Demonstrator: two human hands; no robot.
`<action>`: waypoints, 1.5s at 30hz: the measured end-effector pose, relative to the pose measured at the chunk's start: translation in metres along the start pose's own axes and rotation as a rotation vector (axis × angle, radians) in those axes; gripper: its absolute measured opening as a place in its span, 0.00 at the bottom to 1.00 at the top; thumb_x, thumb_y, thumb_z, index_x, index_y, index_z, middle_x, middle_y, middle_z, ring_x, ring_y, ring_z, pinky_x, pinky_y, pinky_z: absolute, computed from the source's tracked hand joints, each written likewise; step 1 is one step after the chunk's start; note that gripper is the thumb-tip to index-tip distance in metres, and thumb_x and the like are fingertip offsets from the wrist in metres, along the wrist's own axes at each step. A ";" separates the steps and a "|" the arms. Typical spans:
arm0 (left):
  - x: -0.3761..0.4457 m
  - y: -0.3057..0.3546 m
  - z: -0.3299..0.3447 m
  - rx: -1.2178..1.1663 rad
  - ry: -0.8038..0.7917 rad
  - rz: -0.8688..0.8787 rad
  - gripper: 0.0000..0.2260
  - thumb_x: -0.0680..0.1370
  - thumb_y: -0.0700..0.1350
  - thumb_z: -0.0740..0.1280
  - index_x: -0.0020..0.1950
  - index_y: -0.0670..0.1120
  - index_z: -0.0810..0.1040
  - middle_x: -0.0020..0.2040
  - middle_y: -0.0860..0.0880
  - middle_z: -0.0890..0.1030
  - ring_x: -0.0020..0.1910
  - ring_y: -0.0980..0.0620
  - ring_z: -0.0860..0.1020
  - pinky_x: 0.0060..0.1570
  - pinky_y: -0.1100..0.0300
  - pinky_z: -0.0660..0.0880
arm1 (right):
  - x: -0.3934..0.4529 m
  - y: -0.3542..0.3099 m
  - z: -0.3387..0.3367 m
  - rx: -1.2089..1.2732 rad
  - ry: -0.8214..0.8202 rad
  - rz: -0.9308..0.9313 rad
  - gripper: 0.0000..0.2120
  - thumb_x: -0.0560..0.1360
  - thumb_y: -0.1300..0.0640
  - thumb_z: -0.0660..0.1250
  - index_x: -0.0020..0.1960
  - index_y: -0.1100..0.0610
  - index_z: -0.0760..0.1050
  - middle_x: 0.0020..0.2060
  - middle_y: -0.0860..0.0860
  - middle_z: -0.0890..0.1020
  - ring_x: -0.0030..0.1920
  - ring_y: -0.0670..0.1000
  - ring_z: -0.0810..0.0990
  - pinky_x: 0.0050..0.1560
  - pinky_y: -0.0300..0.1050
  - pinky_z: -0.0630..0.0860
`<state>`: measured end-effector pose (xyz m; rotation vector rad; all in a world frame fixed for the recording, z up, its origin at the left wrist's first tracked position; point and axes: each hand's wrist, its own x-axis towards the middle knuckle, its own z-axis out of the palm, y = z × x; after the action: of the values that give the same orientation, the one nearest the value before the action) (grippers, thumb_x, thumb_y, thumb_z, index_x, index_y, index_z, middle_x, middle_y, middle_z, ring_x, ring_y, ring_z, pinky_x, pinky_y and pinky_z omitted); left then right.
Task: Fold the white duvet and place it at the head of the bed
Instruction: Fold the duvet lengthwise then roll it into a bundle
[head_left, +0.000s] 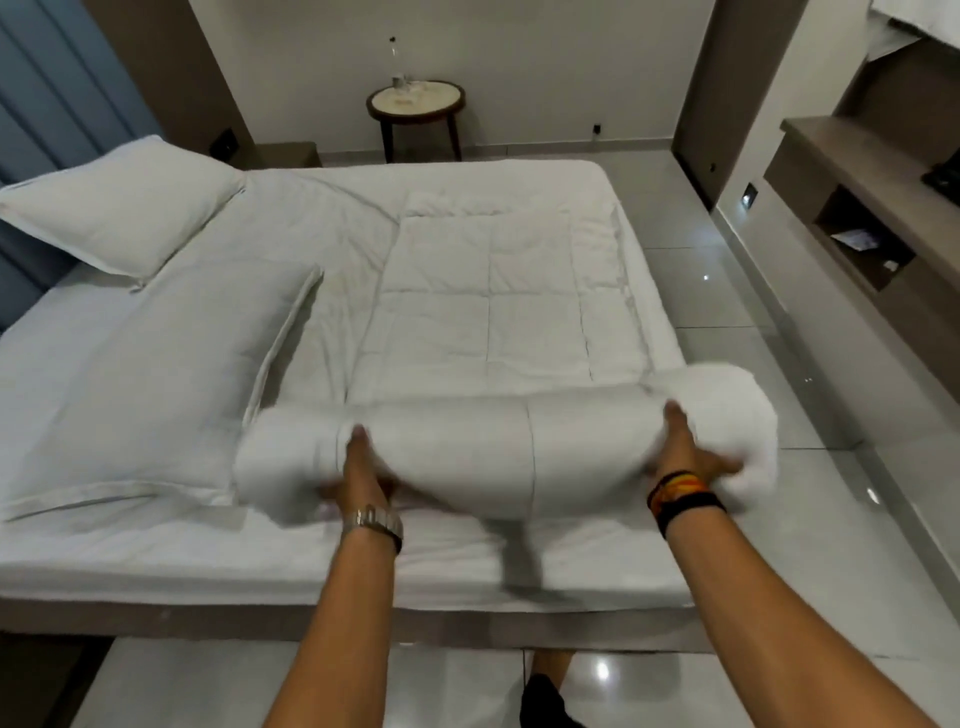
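The white quilted duvet (498, 312) is spread over the right-hand half of the white-sheeted bed (156, 561), and its near edge is gathered into a thick roll that lies crosswise close to the bed's near side. The roll is pressed from above by both hands: the left hand (358, 467), with a metal watch at the wrist, is laid on the left part of the roll, and the right hand (685, 457), with dark and coloured bands at the wrist, on the right part. The fingers of each hand are spread apart and curved over the padded cloth, with the thumbs tucked towards the underside; nothing is clamped tight, so far as the motion blur allows it to be told. The folding step is judged to be in hand and roughly a third done, since most of the duvet is seen flat beyond the roll. The next move calls for the bundle to be turned over onto the flat part with even pressure at both ends, so that it is kept straight. Two white pillows (119, 208) are seen at the left, by the blue padded headboard (52, 104), where the folded bundle is finally to be carried.
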<state>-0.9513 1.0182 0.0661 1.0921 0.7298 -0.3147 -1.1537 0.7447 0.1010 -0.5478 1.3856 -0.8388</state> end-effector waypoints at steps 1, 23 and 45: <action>0.002 0.017 0.024 -0.029 -0.171 0.081 0.45 0.68 0.60 0.80 0.79 0.46 0.67 0.56 0.46 0.83 0.44 0.49 0.84 0.39 0.54 0.82 | 0.010 -0.015 0.021 0.024 -0.135 -0.027 0.65 0.66 0.37 0.81 0.85 0.46 0.39 0.79 0.56 0.66 0.73 0.61 0.74 0.71 0.64 0.72; 0.214 -0.078 0.164 0.193 -0.004 -0.219 0.51 0.52 0.73 0.81 0.70 0.53 0.73 0.65 0.52 0.79 0.62 0.45 0.78 0.62 0.45 0.77 | 0.232 0.098 0.161 0.052 0.054 0.306 0.53 0.48 0.27 0.84 0.67 0.49 0.76 0.57 0.49 0.85 0.54 0.57 0.85 0.60 0.63 0.81; -0.032 -0.067 -0.076 0.170 0.247 -0.255 0.48 0.58 0.57 0.87 0.72 0.42 0.73 0.64 0.46 0.81 0.56 0.44 0.81 0.64 0.43 0.77 | -0.040 0.066 -0.095 0.068 0.269 0.177 0.45 0.68 0.40 0.81 0.77 0.57 0.68 0.66 0.51 0.78 0.58 0.55 0.79 0.58 0.50 0.76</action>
<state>-1.0412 1.0522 0.0217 1.2130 1.0822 -0.4710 -1.2337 0.8295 0.0622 -0.2609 1.6180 -0.8331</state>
